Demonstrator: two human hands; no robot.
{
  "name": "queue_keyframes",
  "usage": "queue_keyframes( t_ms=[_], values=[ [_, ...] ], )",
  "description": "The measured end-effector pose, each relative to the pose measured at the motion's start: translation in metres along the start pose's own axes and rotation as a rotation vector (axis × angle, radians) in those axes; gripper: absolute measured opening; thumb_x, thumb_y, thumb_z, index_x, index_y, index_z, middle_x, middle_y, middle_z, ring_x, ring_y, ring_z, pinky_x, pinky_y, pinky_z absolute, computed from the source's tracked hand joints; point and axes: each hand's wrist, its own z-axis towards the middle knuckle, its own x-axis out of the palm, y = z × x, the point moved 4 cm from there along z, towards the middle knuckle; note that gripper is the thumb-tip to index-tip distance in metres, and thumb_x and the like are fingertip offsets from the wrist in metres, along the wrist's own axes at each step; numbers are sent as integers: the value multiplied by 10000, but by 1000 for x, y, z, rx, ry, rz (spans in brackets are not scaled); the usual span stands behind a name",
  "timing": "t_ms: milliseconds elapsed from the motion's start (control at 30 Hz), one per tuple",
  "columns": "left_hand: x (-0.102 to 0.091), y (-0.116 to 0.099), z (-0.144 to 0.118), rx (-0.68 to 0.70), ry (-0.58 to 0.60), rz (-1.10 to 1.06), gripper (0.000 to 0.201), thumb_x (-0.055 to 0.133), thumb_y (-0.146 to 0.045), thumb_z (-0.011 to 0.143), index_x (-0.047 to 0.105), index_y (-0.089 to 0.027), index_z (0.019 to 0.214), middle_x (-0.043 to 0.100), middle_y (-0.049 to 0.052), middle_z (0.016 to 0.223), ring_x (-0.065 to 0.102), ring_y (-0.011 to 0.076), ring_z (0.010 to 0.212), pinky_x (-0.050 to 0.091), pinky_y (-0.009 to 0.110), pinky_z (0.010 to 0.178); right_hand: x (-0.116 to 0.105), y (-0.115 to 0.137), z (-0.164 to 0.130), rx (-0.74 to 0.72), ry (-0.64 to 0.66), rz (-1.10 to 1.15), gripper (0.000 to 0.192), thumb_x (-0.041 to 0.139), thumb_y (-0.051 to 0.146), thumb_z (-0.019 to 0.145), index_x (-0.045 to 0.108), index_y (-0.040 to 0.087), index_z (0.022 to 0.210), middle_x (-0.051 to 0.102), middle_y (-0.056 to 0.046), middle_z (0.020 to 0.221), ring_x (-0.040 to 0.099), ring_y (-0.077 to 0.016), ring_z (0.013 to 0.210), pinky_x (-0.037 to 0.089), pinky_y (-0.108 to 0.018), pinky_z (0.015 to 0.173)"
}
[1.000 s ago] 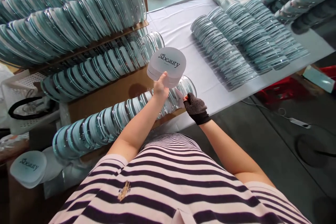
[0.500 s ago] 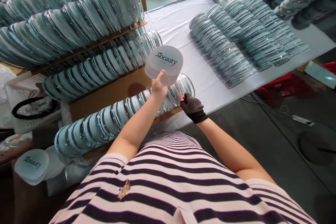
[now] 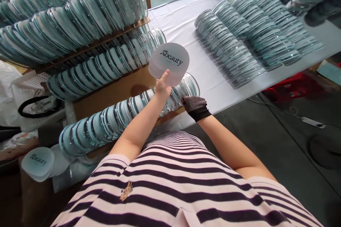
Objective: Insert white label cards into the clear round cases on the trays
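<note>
Card stack [image 3: 170, 64] was over the right end of the near disc row [image 3: 106, 118], L hand [image 3: 163, 87] fingers closed on its lower edge, thumb on top. R hand [image 3: 196, 106] (gloved) was curled by that same end; couldn't tell what, if anything, its fingers held. Cards looked light, thin, prob. slick & bendable; best gripped at the rim. Top card read "Sbeauty" (tiny line below illegible).

The bare left hand [image 3: 163, 86] gripped a stack of cards [image 3: 173, 68], lettered on its uppermost face, with the thumb on top. The right hand [image 3: 195, 105], in a dotted dark glove [image 3: 200, 114], was near one end of a row of discs [image 3: 106, 122]; other rows [image 3: 231, 48] lay on the white table [image 3: 183, 21].
</note>
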Motion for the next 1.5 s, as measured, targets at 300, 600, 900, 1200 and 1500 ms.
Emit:
queue_keyframes(
  t_ms=[300, 600, 900, 1200, 1500],
  values=[
    [-5, 5, 0, -8, 20, -62, 649, 663, -96, 880, 491, -313, 1466, 580, 44, 1443, 552, 250, 1330, 434, 432, 1139, 8, 1, 3, 82, 18, 56, 238, 444, 255, 960, 665, 199, 1032, 744, -130, 984, 715, -236, 865, 464, -282, 698],
    [-2, 9, 1, 78, -48, 27, 492, 697, -44, 817, 655, -196, 1283, 687, 91, 1297, 604, 269, 1272, 473, 446, 1103, 3, -15, 3, -17, 170, 841, 332, 492, 381, 917, 690, 142, 1036, 624, -23, 581, 585, -155, 505, 471, -243, 523],
    [-2, -1, -18, 134, -58, 150, 361, 729, -68, 763, 735, -191, 1103, 763, 38, 1114, 649, 238, 1200, 499, 380, 1074, -94, -37, 42, -35, -663, 488, 638, 422, 433, 952, 390, 107, 1499, 476, -192, 1492, 495, -277, 1351, 440, -446, 1084],
    [-18, -17, -33, 102, -67, 125, 297, 737, -48, 743, 745, -186, 1006, 783, 15, 987, 672, 245, 1162, 503, 403, 1074, -74, 6, 10, 92, -672, 680, 563, 307, 488, 979, 578, 144, 1332, 704, -159, 1068, 689, -271, 933, 590, -424, 775],
    [-32, -42, -12, -40, -86, -31, 510, 660, -144, 896, 575, -271, 1382, 660, 54, 1349, 580, 215, 1304, 462, 393, 1117, -24, -20, -113, 276, -265, 292, 429, 477, 500, 910, 724, 205, 1101, 760, -124, 895, 712, -270, 783, 497, -313, 627]
  ],
)
